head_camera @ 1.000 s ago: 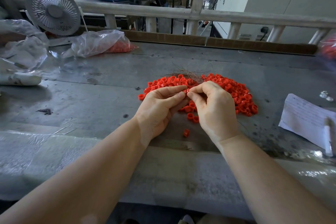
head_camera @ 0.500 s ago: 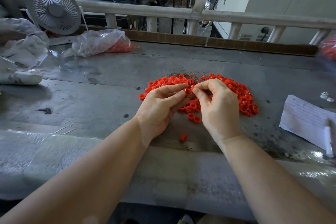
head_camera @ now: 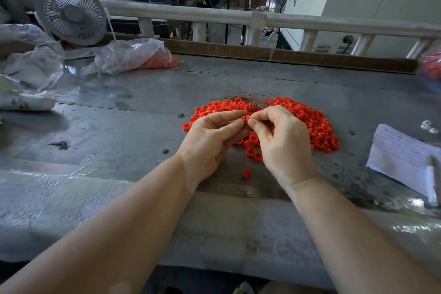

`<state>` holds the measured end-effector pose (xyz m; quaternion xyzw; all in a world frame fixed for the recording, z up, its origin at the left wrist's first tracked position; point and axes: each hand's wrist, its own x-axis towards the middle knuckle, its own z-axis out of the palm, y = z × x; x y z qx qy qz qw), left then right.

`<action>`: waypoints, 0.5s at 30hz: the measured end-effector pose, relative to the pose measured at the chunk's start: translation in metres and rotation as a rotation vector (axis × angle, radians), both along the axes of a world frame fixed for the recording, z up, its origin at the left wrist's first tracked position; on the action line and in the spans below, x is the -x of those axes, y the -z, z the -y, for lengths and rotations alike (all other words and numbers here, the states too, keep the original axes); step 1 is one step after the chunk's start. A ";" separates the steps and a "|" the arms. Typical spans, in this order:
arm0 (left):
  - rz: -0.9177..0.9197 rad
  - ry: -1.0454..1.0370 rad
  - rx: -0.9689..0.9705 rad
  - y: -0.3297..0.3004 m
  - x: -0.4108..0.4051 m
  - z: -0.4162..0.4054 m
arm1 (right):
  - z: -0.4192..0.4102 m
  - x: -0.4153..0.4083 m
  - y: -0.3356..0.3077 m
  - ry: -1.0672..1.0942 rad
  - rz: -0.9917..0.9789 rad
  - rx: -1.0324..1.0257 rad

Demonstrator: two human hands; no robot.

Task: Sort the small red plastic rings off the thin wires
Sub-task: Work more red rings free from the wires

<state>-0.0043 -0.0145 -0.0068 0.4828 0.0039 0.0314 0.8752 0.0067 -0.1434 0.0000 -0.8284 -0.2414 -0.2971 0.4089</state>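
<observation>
- Your left hand (head_camera: 210, 138): raised just above the table (head_camera: 133, 126), palm turned inward, thumb and forefinger closed on one red ring (head_camera: 245, 118) at the near edge of the heap.
- Your right hand (head_camera: 281, 141): close against the left, fingertips (head_camera: 253, 123) meeting the same ring from the other side; thumb and forefinger curled in a pinch. Whether a wire runs through that ring cannot be told.
- Red rings, heap (head_camera: 307, 124): a loose pile of small red plastic rings spread on the table just beyond and to the right of both hands.
- Red ring, single (head_camera: 247, 172): lies alone on the table between your wrists, apart from the heap.
- Thin wires (head_camera: 248, 98): a small tangled bundle resting on the far edge of the heap, just beyond your fingertips.
- Loose wires (head_camera: 90, 167): a few thin strands on the table to your left, well apart from the heap.
- Clear plastic bag (head_camera: 133, 55): far left of the table, lying on its side, with red pieces inside.
- Desk fan (head_camera: 70, 12): white, standing behind the bag at the far left.
- Paper sheet (head_camera: 401, 157): handwritten, at the right edge of the table, a pen (head_camera: 433, 179) lying on it.
- Crumpled plastic (head_camera: 26, 67): heaped at the far left edge.
</observation>
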 end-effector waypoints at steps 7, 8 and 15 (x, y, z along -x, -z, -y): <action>0.001 0.001 -0.010 0.000 0.000 0.000 | 0.000 0.000 0.000 0.032 0.080 0.078; 0.002 0.001 -0.017 0.000 0.000 0.000 | 0.000 0.000 0.000 0.033 0.086 0.081; 0.006 -0.006 -0.063 0.000 0.001 0.001 | 0.000 0.000 0.001 0.025 0.107 0.096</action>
